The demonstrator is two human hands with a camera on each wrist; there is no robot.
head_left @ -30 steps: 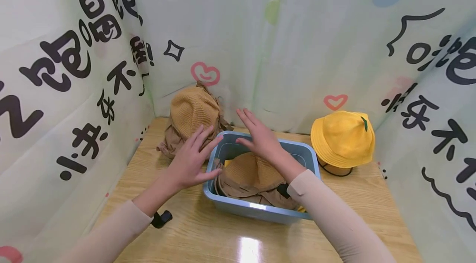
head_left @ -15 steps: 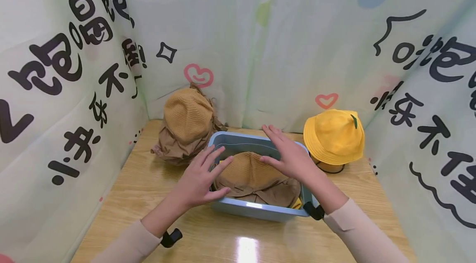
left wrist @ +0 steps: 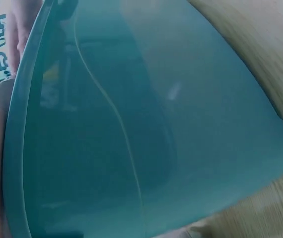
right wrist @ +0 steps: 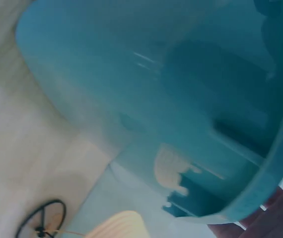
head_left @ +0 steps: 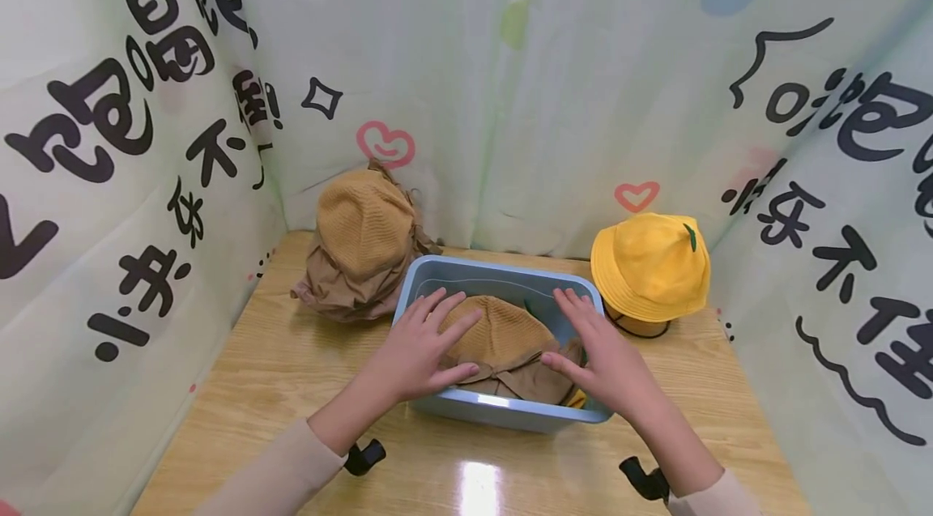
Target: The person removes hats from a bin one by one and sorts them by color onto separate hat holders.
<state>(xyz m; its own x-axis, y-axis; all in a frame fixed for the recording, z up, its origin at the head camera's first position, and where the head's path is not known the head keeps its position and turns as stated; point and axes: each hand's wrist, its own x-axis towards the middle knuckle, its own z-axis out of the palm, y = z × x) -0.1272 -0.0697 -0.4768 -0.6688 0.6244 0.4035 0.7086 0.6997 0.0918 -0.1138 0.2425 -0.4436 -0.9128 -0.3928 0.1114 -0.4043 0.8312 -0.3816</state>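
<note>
A blue plastic bin [head_left: 503,417] stands in the middle of the table, holding a tan knit hat [head_left: 496,330] with a brown cloth brim. A bit of yellow cloth [head_left: 577,399] peeks out beneath that hat near the front right corner. My left hand [head_left: 417,354] is over the bin's left end, fingers spread and pointing inward. Over the right end is my right hand [head_left: 611,360], thumb apart, fingers straight along the rim. In the left wrist view the bin's outer wall [left wrist: 131,129] fills most of the picture. The right wrist view likewise shows the wall [right wrist: 131,74], with fingers [right wrist: 275,213] beside the rim.
Another tan knit and brown cloth hat [head_left: 364,224] stands at the back left. A yellow bucket hat [head_left: 649,269] with a green leaf sits at the back right, a black cord below it. A printed curtain [head_left: 437,78] encloses the wooden table [head_left: 284,370] behind and at both sides.
My right hand has moved right and nearer, from over the bin's back to its right end. My left hand has moved rightward over the left end. The view has shifted slightly.
</note>
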